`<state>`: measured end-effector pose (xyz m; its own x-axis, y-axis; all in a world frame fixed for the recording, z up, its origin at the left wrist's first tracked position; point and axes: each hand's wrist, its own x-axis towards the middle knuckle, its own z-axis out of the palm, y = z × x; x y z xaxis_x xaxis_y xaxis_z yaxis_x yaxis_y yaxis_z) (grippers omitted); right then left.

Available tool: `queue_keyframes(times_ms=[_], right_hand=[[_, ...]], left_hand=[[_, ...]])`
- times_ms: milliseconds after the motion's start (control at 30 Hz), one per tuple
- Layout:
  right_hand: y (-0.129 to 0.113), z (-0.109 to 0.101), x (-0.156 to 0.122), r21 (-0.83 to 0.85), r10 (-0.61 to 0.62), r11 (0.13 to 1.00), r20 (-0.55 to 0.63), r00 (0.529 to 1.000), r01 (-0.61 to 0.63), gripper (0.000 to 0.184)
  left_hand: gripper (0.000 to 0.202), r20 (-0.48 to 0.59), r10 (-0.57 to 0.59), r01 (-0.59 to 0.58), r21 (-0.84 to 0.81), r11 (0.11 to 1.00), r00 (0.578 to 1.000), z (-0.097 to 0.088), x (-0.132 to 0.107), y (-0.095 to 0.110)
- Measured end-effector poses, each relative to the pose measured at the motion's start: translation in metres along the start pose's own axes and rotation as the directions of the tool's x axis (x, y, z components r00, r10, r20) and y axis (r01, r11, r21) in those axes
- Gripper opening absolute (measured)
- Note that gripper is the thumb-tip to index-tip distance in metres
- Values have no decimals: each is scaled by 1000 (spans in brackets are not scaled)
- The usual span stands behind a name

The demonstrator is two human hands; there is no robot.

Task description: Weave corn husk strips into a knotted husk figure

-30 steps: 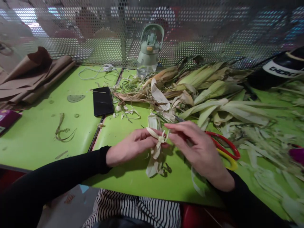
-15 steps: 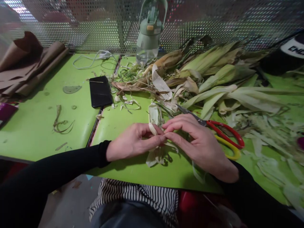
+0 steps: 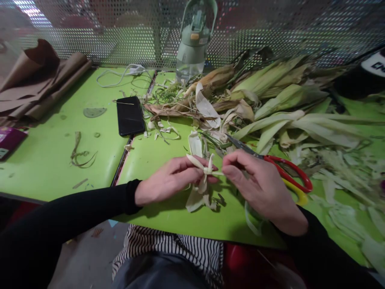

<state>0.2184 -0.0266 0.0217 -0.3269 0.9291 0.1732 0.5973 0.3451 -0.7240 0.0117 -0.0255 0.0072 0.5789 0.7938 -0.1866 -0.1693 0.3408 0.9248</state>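
On my feed, a bare left hand (image 3: 170,180) pinches a knotted cream husk strip (image 3: 207,170); a bare right hand (image 3: 263,186) grips its end.

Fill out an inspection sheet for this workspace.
Surface: bright green tabletop with a dark seam, husk scraps strewn about.
Working things: pale cream strip of corn husk, apparently knotted; scissors with red and yellow handles beside the right hand; pile of green and brown corn husks beyond.
Clutter: black rectangular phone, crumpled brown paper, green plastic bottle with handle.
Hands: left hand, fingers pinching the strip; right hand, fingers near its thin end, grip unclear.
Cables: thin white cable with plug, loosely looped near the far edge.
Surroundings: grey perforated screen; view beyond blurred.
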Motion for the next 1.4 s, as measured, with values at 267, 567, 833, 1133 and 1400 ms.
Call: queue_keyframes(times_ms=[267, 567, 833, 1133, 1400], right_hand=[[-2, 3, 0, -25, -163, 985, 185, 969, 171, 39], [-2, 1, -2, 76, -106, 993, 209, 972, 92, 35], [5, 8, 2, 69, -114, 991, 24, 993, 112, 20], [0, 17, -2, 147, -110, 983, -25, 994, 113, 18], [-5, 16, 2, 172, 2, 985, -87, 996, 13, 21]], left_hand=[[29, 12, 3, -4, 31, 999, 1000, -3, 4, -6], [16, 72, -30, 21, 120, 993, 997, -12, 3, 10], [20, 224, -116, 26, 370, 929, 968, -11, 4, 10], [22, 169, -169, 98, 361, 928, 971, 0, 0, 1], [24, 163, -109, 37, 395, 918, 981, 5, -3, 1]])
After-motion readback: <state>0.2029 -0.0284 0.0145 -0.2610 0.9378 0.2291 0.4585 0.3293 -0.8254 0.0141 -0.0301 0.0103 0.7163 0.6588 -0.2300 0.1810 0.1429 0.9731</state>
